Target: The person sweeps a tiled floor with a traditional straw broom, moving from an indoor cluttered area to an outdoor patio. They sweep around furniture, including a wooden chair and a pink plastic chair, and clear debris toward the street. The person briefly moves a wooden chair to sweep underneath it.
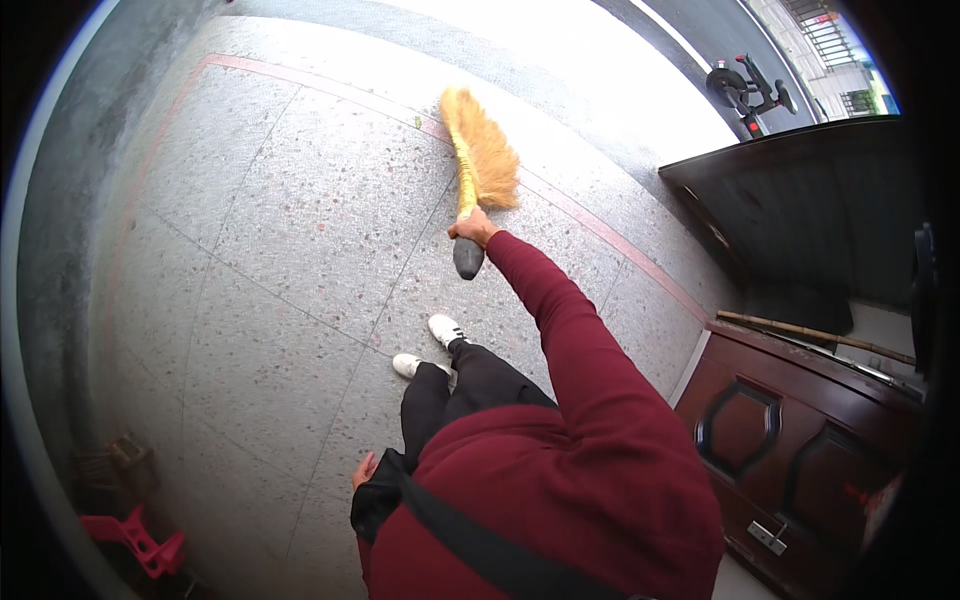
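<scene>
My right hand (476, 228) is closed round the yellow-wrapped handle of a broom (490, 160), held out in front of me over the speckled floor. The broom's tan straw bristles fan out to the right and away from me. Its dark grey handle end sticks out of my fist on the near side. My left hand (365, 470) hangs low by my left side, partly covered by a black bag or cloth (378, 500). Its visible fingers are loosely stretched, with nothing seen in them.
A pinkish-red stripe (580, 215) crosses the stone floor (290, 220). At right stand a brown panelled door (800, 440), a bamboo pole (810, 335) and a dark panel (800, 190). A red plastic stool (140, 540) is at lower left. A scooter (745, 95) stands outside, far right.
</scene>
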